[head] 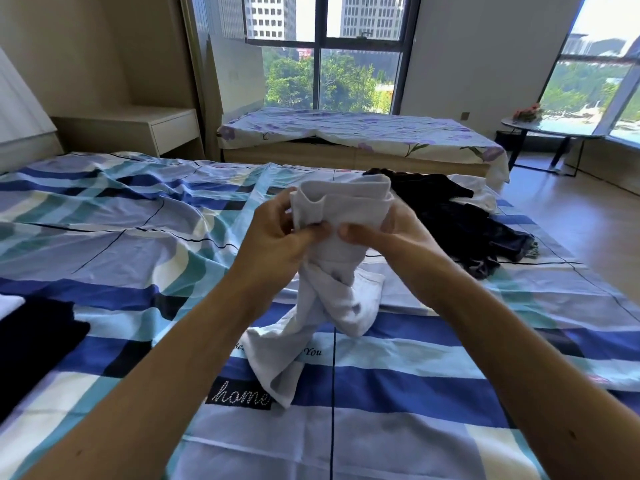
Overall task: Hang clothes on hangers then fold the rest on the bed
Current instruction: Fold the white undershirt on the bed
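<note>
Striped bed cover (415,393) spreads wide below, open stretch lying left of left hand (277,237); bed edge and bare floor (571,216) well out past right hand (388,237); both hands raised, fingers curled, pinching bunched white garment (332,299) between them; garment tail hangs down, touching cover; dark clothes heap (467,223) just beyond right hand; black garment (34,341) far left.

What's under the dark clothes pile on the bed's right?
The dark pile lies on the striped bedsheet; white cloth peeks out at its far edge. Anything else beneath is covered.
</note>
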A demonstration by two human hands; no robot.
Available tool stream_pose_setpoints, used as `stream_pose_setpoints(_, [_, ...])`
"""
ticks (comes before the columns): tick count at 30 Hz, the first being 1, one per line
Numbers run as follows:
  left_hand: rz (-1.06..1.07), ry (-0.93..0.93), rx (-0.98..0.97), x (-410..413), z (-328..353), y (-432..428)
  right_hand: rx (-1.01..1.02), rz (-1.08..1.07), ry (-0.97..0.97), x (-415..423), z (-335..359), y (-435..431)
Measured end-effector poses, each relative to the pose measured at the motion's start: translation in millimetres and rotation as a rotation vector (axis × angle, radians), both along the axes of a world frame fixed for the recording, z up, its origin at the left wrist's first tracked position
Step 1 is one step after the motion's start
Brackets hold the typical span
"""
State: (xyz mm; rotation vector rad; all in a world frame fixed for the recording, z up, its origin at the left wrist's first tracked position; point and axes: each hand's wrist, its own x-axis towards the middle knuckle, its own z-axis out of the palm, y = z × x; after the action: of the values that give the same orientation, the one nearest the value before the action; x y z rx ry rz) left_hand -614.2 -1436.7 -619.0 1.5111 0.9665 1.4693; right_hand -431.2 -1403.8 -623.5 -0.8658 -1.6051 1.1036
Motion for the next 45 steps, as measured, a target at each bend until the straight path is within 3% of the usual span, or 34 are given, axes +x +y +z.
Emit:
stream_pose_setpoints(2, [0.035, 0.091, 0.008, -4, 2, -1, -0.031, 0.033, -0.015, 0, -6, 1])
stream_pose_setpoints(5, [0.153, 0.261, 0.0, -12, 15, -7, 0.14, -0.023, -0.236, -5, -3, 1])
stream_pose_setpoints(8, [0.045, 0.605, -0.072, -24, 32, -15, 0.267, 0.07, -0.433, -15, 2, -6])
stream_pose_setpoints(10, [0.048, 0.821, -0.047, -27, 35, -18, 0.286, 0.067, -0.43, -22, -1, -10])
stream_pose_setpoints(12, [0.126, 0.871, 0.01, -26, 30, -17, 0.172, 0.103, -0.339, -25, -8, -11])
stream_pose_setpoints(14, [0.184, 0.879, 0.056, -22, 24, -17, -0.035, 0.163, -0.272, -22, -20, -10])
stream_pose_setpoints(20, [0.289, 0.821, 0.149, -11, 37, -11, -0.274, 0.262, -0.51, 7, -47, 0])
stream_pose_setpoints(27, [0.34, 0.554, 0.161, -6, 82, 8, -0.332, 0.265, -0.659, 74, -11, 10])
stream_pose_setpoints(30, [0.353, 0.41, 0.123, -10, 94, 16, -0.226, 0.151, -0.651, 100, 42, -5])
stream_pose_setpoints(33, [0.33, 0.252, 0.018, -24, 97, 21, -0.05, -0.001, -0.609, 127, 79, -15])
stream_pose_setpoints(37, [0.351, 0.171, -0.148, -61, 60, 33, -0.114, 0.006, -0.669, 139, 74, 2])
stream_pose_setpoints(41, [0.409, 0.239, -0.516, -110, -23, 45, -0.238, 0.049, -0.949, 119, -21, 41])
stream_pose_setpoints(45, [0.505, 0.439, -0.716, -156, -112, 43, -0.266, 0.099, -1.204, 96, -122, 50])
